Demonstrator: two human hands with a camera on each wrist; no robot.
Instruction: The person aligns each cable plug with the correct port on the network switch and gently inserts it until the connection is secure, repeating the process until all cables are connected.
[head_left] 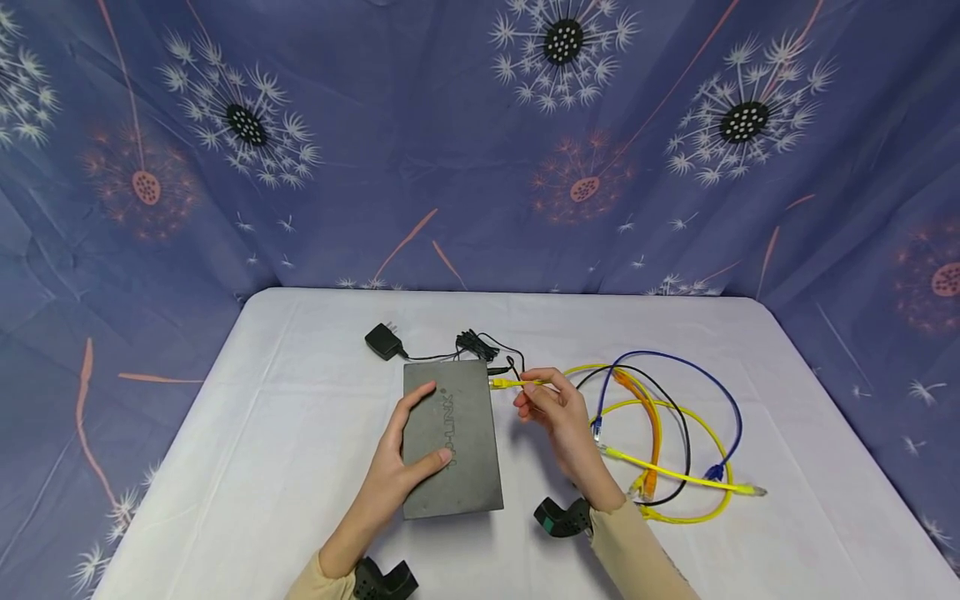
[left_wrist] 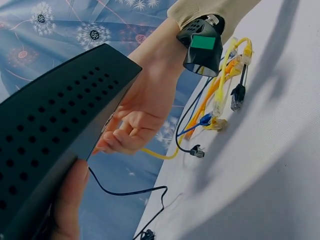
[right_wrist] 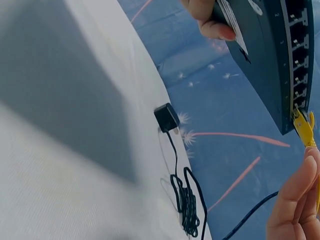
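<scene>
My left hand grips a dark grey network switch with a raised TP-LINK logo, its thumb on the top face. In the right wrist view the switch is lifted off the table, its row of ports facing right. My right hand pinches a yellow network cable just behind its plug. That plug is at the end port of the row; how deep it sits I cannot tell. A black power cord runs close by the switch's port side, and its far end is partly hidden.
Yellow, orange, black and blue network cables lie looped together on the right of the white table. A black power adapter lies behind the switch, with its cord bundled. A patterned blue cloth hangs behind.
</scene>
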